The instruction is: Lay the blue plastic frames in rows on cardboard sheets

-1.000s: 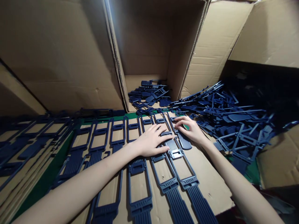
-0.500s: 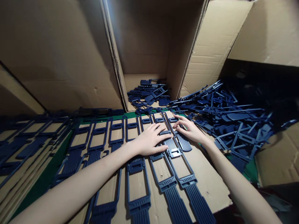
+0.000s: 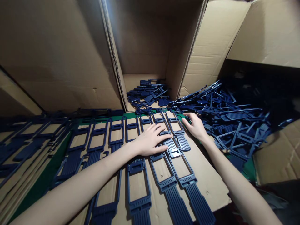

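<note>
My left hand (image 3: 152,139) lies flat with spread fingers over the dark blue plastic frames in the middle of the cardboard sheet (image 3: 208,178). Its fingertips rest by a ribbed frame (image 3: 181,165) whose slotted crosspiece catches the light. My right hand (image 3: 195,125) is just past the sheet's right edge, fingers apart and holding nothing, beside the loose heap of the same parts (image 3: 225,109). Left of it, at the row's far right end, lies a frame with a ribbed tongue (image 3: 175,122). More frames lie in two rows on the sheet, partly hidden under my left arm.
Behind the sheet stands an open cardboard box (image 3: 145,47) with a small pile of blue parts (image 3: 150,93) at its mouth. Stacked cardboard sheets (image 3: 32,184) bearing more frames are at the left. Green surface (image 3: 55,162) shows between the stacks. A cardboard flap (image 3: 278,150) borders the right.
My right hand has left the far right frame and moved right toward the heap, its fingers opening. My left hand has stayed in place on the frames.
</note>
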The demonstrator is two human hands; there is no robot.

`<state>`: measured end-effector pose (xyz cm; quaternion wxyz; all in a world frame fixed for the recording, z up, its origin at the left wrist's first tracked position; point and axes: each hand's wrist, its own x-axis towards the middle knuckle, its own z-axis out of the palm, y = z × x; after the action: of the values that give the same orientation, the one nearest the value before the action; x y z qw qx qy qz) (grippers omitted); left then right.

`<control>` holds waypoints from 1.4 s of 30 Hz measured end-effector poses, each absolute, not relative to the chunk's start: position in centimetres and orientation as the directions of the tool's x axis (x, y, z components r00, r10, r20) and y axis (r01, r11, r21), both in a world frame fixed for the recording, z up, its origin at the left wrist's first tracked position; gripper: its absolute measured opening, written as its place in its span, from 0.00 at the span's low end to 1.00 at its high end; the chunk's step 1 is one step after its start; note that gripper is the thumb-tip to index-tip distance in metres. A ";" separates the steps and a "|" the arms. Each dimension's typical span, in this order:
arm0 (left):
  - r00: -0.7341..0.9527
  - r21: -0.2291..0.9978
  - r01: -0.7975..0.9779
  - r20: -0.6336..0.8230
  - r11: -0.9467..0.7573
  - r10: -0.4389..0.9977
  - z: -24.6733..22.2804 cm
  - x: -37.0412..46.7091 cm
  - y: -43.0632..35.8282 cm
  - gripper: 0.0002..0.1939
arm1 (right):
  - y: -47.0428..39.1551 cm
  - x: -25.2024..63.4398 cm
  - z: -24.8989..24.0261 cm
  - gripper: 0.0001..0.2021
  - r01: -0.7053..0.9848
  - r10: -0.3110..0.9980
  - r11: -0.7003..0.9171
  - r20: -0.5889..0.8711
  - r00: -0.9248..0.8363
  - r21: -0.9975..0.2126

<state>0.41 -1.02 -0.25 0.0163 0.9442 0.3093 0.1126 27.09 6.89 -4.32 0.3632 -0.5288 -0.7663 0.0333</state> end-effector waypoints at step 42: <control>0.767 0.117 0.600 0.198 -0.791 0.611 -0.7 0.3 -1.0 0.26 | 7.5 29.2 -5.0 0.14 0.960 0.770 0.170 0.637 0.012 -0.224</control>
<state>0.35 -1.05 -0.72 0.0231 0.9396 0.3221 0.1134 29.17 7.51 -4.98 0.3335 -0.6282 -0.6884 -0.1419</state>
